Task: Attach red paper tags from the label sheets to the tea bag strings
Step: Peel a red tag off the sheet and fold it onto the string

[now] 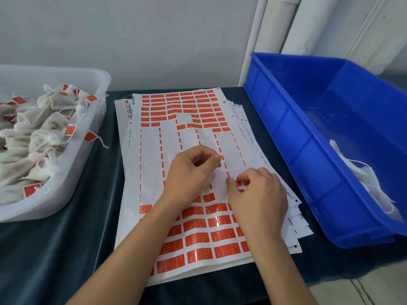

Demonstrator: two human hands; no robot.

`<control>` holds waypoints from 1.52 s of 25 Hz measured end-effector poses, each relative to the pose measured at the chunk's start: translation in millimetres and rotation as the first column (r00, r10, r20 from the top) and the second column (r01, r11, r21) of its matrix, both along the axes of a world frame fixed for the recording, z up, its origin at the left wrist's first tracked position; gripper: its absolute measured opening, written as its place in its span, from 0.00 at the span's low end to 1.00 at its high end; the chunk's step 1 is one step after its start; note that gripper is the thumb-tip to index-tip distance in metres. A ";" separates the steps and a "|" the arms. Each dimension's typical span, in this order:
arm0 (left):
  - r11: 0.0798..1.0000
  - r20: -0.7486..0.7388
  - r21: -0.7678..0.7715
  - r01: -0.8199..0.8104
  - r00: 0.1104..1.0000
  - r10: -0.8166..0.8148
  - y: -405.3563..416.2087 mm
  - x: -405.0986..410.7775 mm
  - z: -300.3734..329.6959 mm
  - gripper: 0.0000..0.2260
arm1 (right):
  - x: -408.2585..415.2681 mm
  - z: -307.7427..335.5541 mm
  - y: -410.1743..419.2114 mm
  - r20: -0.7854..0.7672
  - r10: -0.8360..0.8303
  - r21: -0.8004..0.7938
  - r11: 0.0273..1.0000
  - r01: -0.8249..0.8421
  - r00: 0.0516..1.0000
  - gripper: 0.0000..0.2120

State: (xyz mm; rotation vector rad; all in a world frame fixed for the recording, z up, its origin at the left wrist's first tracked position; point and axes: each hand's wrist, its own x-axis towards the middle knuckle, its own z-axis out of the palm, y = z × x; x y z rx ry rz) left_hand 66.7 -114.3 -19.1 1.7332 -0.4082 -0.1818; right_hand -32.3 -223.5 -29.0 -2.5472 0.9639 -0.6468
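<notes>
Two hands work over the middle of a stack of label sheets (pixel 198 216) that lies on a dark-covered desk (pixel 55 249). The left hand (pixel 189 170) is curled, thumb and forefinger pinched on a thin white string (pixel 222 167), with a small white tea bag (pixel 209 179) partly hidden under its palm. The right hand (pixel 257 190) rests on the sheet just beside it, fingers bent, thumb and fingertips nipping what looks like a red tag (pixel 239 183) at the sheet's surface, though the fingers cover most of it. The top sheet has full rows of red labels at its near and far ends and a stripped band across the middle. On the left, a translucent white tub (pixel 83 150) holds a heap of tea bags that already carry red tags. On the right, a blue bin (pixel 297 133) holds a few white bags in its near corner.
</notes>
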 end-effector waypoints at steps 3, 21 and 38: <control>1.000 -0.005 0.003 -0.001 1.000 0.001 -0.1 -0.2 0.1 0.07 | -1.3 -1.0 1.6 0.004 -0.005 -0.008 1.000 0.005 1.000 0.14; 0.967 0.135 0.252 0.021 0.989 -0.057 -1.9 -5.6 -7.1 0.02 | -15.5 20.7 -50.7 -0.138 -0.027 0.071 0.997 0.037 0.990 0.25; 0.962 0.138 0.272 0.038 0.987 -0.078 -1.7 -7.0 -5.5 0.03 | -2.7 17.1 -47.3 -0.253 0.002 0.124 0.992 0.030 0.967 0.26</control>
